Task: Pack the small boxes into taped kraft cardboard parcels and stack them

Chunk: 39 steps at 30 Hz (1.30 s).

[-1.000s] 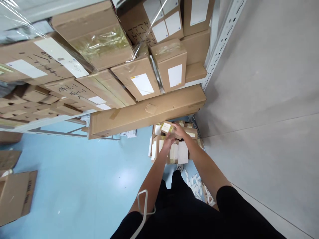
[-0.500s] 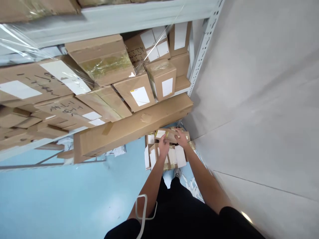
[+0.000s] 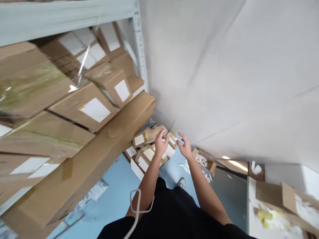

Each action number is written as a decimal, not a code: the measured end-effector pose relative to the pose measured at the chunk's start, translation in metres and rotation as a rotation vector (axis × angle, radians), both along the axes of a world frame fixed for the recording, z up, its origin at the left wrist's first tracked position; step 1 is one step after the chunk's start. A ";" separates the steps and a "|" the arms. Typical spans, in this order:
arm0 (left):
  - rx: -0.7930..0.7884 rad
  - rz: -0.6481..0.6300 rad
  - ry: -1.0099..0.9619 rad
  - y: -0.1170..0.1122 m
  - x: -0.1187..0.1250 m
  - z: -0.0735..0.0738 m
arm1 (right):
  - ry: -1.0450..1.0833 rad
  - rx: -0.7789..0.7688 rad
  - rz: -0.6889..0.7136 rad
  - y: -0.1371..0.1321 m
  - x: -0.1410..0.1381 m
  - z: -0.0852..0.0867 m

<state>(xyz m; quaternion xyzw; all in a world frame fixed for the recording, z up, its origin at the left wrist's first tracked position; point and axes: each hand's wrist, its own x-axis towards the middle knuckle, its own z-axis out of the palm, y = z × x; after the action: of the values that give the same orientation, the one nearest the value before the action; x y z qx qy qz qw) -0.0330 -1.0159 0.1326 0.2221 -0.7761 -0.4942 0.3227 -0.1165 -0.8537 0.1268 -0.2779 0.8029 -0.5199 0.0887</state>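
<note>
Both arms reach forward and down over the floor. My left hand (image 3: 161, 143) has its fingers apart and holds nothing; from this angle it overlaps the small cardboard boxes (image 3: 149, 155) piled on the floor, and I cannot tell whether it touches them. A taped carton with a white label (image 3: 139, 139) lies on top of that pile, just left of this hand. To the right, my right hand (image 3: 184, 146) is empty with fingers spread, in front of the wall's foot and apart from the pile.
A metal rack (image 3: 141, 43) with labelled cartons (image 3: 96, 109) stands at left. One long carton (image 3: 107, 139) lies along its lower side. At right are the grey wall (image 3: 224, 76), an open box of white scraps (image 3: 211, 165) and a white table (image 3: 251, 199) with an open carton.
My view has swung right, bringing the table and scrap box into sight. Both hands have come off the carton on top of the pile, and the right one has moved clear of the boxes.
</note>
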 end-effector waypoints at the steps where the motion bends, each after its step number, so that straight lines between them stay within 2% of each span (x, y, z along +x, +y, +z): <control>1: -0.014 -0.027 -0.007 0.008 -0.002 0.003 | 0.011 -0.002 -0.043 0.013 0.002 0.004; 7: -0.111 -0.223 -0.027 0.074 -0.023 0.020 | 0.079 -0.018 -0.282 0.108 0.016 0.019; 12: -0.155 -0.374 -0.004 0.157 -0.039 0.030 | 0.091 -0.031 -0.444 0.208 0.037 0.025; 18: -0.224 -0.529 -0.021 0.257 -0.034 0.041 | 0.095 -0.032 -0.584 0.317 0.067 0.033; 30: -0.344 -0.728 -0.045 0.411 -0.021 0.065 | 0.134 -0.088 -0.782 0.479 0.105 0.036; 33: -0.352 -0.789 -0.014 0.460 -0.023 0.063 | 0.132 -0.098 -0.846 0.523 0.120 0.035; 36: -0.384 -0.906 0.008 0.516 -0.027 0.065 | 0.140 -0.104 -0.953 0.568 0.136 0.031; 38: -0.418 -0.989 0.050 0.553 -0.031 0.076 | 0.140 -0.104 -1.048 0.595 0.148 0.029; 39: -0.431 -1.026 0.090 0.571 -0.034 0.086 | 0.138 -0.102 -1.097 0.608 0.154 0.029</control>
<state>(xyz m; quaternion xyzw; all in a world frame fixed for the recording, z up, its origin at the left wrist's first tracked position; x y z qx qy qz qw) -0.0666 -0.4448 0.2188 -0.2765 -0.8537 -0.4270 0.1115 0.0374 -0.2456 0.1555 0.1435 0.8075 -0.5089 -0.2615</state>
